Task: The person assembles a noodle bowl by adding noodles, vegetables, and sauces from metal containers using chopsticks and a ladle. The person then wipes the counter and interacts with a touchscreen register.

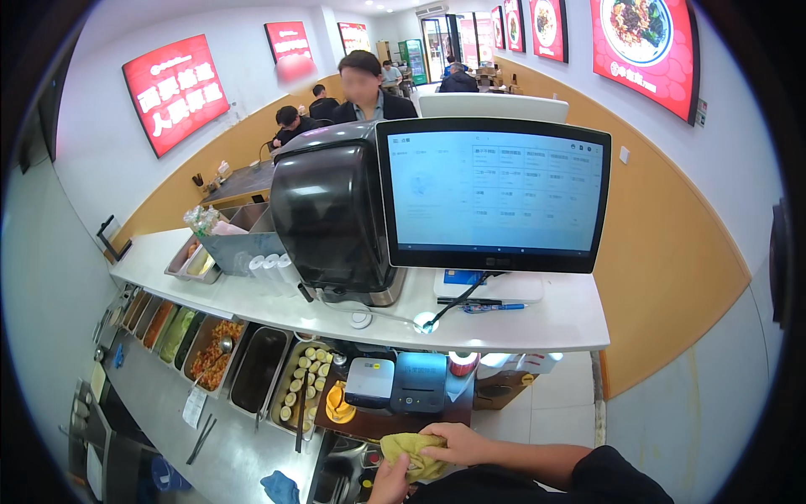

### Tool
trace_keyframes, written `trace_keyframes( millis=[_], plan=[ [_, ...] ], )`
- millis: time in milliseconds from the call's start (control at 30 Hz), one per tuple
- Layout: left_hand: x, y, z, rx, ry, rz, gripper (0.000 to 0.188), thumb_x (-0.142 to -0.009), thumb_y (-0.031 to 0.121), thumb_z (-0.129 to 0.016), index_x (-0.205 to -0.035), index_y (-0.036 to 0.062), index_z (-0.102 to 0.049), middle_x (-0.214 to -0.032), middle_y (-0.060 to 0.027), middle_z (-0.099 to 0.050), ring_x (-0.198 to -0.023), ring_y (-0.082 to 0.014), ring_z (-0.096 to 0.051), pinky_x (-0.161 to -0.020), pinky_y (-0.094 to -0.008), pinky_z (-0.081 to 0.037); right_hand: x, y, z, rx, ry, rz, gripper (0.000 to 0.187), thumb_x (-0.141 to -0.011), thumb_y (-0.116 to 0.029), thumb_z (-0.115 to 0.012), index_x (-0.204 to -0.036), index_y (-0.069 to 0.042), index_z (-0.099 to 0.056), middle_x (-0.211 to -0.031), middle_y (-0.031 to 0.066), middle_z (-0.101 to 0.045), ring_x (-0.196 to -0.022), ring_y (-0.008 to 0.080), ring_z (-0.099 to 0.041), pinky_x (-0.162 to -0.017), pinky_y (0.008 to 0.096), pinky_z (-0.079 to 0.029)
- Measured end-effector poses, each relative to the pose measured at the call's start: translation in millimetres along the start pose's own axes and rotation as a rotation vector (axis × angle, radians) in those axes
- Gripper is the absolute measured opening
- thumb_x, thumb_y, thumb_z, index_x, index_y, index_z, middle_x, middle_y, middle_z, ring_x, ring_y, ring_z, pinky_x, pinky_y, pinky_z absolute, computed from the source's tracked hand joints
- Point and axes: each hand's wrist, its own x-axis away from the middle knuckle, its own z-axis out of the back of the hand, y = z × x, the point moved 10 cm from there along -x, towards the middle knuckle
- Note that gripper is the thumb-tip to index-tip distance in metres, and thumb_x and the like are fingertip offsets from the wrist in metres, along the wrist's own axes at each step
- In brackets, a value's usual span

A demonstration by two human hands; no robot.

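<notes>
A folded yellow-green cloth (pixel 403 445) is gripped between my two hands, low in the view. My left hand (pixel 390 482) closes on its lower left side, thumb pointing up. From the right, my right hand (pixel 454 442) lies over the cloth's upper edge with its fingers bent onto it. Just beyond the hands, a brown shelf (pixel 445 420) carries a small black-and-white printer (pixel 395 385). An orange-yellow item (pixel 338 406), whose kind I cannot make out, lies left of the printer.
Above the shelf, a white counter (pixel 554 319) bears a touchscreen monitor (pixel 495 193) and a dark dispenser (pixel 332 210). At left are food trays, including halved eggs (pixel 306 378) and diced red food (pixel 220 353), chopsticks (pixel 201 439) and a blue cloth (pixel 280 487). A person (pixel 374 88) stands beyond the counter.
</notes>
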Motion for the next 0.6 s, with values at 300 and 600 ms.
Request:
trace_keyframes(
  millis=[300, 600],
  plan=[
    [20.0, 4.6, 6.6, -0.063, 0.070, -0.067, 0.037, -0.097, 0.021, -0.042, -0.123, -0.0043, -0.051, -0.116, -0.0145, -0.059, -0.101, -0.0232, -0.059, -0.087, -0.0335, -0.047, 11.9, 13.9, 19.3, -0.125, 0.096, -0.117, 0.035, -0.086, -0.026, -0.064, -0.110, -0.002, -0.058, -0.092, 0.0099, -0.064, -0.082, 0.0165, -0.062, -0.076, 0.0293, -0.049],
    [2.3, -91.1, 99.2, -0.014, 0.273, -0.105, 0.037, -0.099, 0.021, -0.037, -0.124, -0.0038, -0.048, -0.114, -0.0157, -0.059, -0.100, -0.0286, -0.060, -0.085, -0.0377, -0.051, 67.2, -92.3, 278.4, 0.372, 0.922, 0.067, 0.023, -0.086, -0.017, -0.060, -0.102, -0.001, -0.061, -0.059, 0.0071, -0.053, -0.052, 0.0183, -0.051, -0.052, 0.0317, -0.042]
  ],
)
